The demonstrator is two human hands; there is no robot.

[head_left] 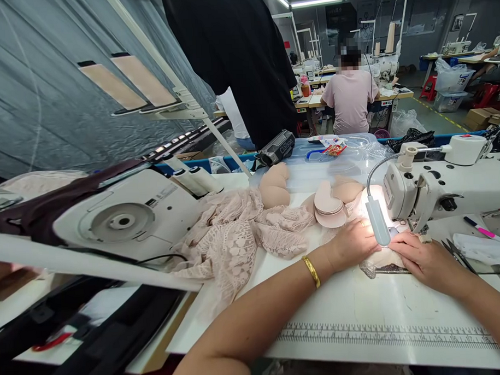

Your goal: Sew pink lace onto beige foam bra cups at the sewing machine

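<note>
My left hand [354, 243], with a gold bracelet [311, 272] on its wrist, rests on a pale beige fabric piece [386, 257] beside the sewing machine's [401, 187] needle area. The lamp head partly hides its fingers, which look closed on the fabric. From the other side my right hand [427, 258] bears on the same piece, fingers pressed together and pointing left. The fingertips of both hands nearly meet below the lit lamp [377, 221]. Just left of them is a stack of beige curved pads [329, 206].
Beige lace [235, 237] is heaped at centre left, with moulded cups [274, 185] behind. Scissors [457, 254] and a pen [485, 229] lie at right. A ruler strip [382, 336] runs along the front. A thread stand [169, 111] rises left; a person in black [237, 62] stands beyond.
</note>
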